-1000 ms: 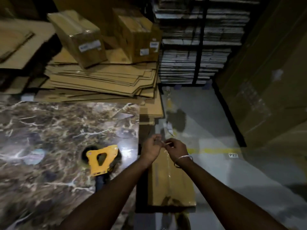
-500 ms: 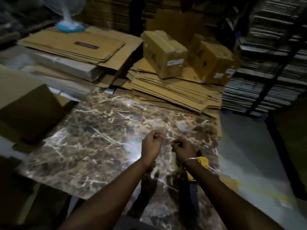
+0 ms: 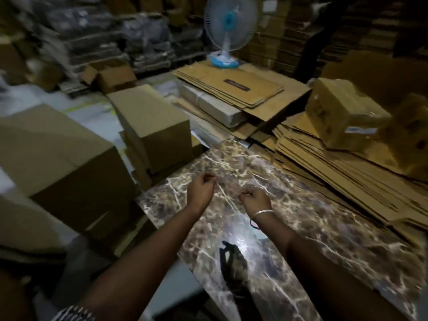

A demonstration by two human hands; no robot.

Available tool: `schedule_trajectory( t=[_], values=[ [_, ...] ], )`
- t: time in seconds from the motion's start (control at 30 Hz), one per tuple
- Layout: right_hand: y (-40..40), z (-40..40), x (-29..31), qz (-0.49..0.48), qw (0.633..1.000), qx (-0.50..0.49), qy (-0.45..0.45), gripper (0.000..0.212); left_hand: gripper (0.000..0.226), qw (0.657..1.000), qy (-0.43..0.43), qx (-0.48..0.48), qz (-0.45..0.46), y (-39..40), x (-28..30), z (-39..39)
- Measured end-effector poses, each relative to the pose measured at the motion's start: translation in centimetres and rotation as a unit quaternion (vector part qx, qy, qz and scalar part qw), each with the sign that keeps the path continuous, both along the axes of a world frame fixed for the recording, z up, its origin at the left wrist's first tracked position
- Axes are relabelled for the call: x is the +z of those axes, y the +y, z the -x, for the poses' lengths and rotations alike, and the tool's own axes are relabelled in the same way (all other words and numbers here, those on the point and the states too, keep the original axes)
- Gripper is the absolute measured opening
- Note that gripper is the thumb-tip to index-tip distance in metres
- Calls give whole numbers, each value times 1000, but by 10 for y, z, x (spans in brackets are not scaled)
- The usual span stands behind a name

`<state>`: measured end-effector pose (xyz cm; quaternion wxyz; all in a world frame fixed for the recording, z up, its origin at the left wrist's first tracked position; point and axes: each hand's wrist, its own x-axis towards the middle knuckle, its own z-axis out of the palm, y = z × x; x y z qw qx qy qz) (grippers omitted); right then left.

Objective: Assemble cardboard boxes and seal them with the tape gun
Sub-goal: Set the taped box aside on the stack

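Both my hands hover over the marble-patterned table (image 3: 324,239). My left hand (image 3: 201,188) and my right hand (image 3: 254,200) have curled fingers. Each pinches one end of a faint, clear strip of tape (image 3: 228,185) stretched between them. A metal bangle sits on my right wrist. A thick stack of flattened cardboard boxes (image 3: 335,177) lies along the table's right side. Assembled plain boxes stand to the left, a large box (image 3: 58,154) and a second box (image 3: 152,121). The tape gun is not visible in this view.
A small labelled carton (image 3: 342,112) rests on the flat stack at the right. More flat cardboard (image 3: 231,89) lies behind the table with a white and blue fan (image 3: 228,26) on it. Stacked goods fill the dark background.
My view swung left, from the aisle floor and yellow tape gun to the table and assembled boxes. My hands moved apart, drawing out the clear strip.
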<state>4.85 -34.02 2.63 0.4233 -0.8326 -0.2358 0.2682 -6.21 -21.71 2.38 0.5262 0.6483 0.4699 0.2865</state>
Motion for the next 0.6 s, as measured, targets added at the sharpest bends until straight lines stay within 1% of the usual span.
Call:
schedule_trajectory(
  t=[0.1,0.27,0.33,0.4,0.47,0.53,0.6],
  values=[
    [50,9,2,7,999,43,-4,19,10,999,-2,30,-21,46,8,21],
    [159,22,7,13,994,108,-29,10,9,997,1,73,-27,145,18,36],
    [209,21,7,8,992,115,-46,16,11,995,13,91,-25,190,18,34],
    [264,17,7,13,992,117,-42,22,12,995,30,96,-12,241,20,28],
    [317,11,10,26,991,128,-42,19,13,995,39,95,5,291,22,20],
    [362,1,12,42,989,129,-56,11,17,992,62,108,5,334,22,13],
    [401,-11,16,56,987,118,-97,27,30,989,87,118,13,374,18,7]
  ],
)
